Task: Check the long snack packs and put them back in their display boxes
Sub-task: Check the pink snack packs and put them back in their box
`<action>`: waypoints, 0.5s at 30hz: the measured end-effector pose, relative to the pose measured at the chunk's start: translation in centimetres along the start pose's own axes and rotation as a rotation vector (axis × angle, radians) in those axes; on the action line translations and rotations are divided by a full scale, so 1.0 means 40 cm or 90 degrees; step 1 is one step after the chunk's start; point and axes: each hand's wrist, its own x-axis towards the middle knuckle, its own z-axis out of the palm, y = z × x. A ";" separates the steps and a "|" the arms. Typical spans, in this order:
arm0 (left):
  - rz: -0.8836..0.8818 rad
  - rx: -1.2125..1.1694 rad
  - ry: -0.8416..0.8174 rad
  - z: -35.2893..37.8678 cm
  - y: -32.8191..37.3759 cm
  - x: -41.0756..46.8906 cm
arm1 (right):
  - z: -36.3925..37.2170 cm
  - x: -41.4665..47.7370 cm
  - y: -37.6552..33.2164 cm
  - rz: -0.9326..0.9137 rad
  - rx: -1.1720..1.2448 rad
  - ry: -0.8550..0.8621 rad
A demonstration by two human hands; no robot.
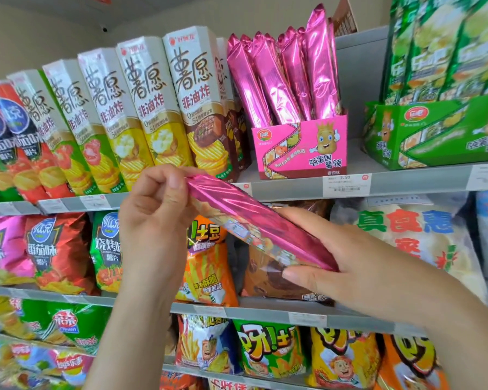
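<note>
Pink snack pack slants from upper left down to lower right, in front of the shelves, below the pink display box. One end is pinched by the left hand; the right hand grips the low end.

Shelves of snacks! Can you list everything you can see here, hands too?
held pack: one, shiny pink, between both hands
pink display box: one, pink, top shelf, middle
pink packs: several, shiny pink, standing in the pink display box
green display box: one, green, top shelf, right
green packs: several, green, standing in the green display box
tall crisp boxes: at least five, beige, top shelf, left
crisp bags: many, mixed colours, lower shelves
left hand: one, pinches the held pack's upper end
right hand: one, grips its lower end
</note>
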 end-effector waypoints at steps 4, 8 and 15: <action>0.036 0.018 0.083 -0.040 0.000 0.026 | -0.043 -0.013 0.005 0.002 0.202 -0.011; 0.031 0.058 0.062 -0.049 -0.019 0.021 | -0.062 0.005 0.012 -0.024 0.354 0.138; -0.036 0.135 -0.104 -0.126 -0.016 0.017 | -0.109 0.014 0.026 -0.056 0.490 0.252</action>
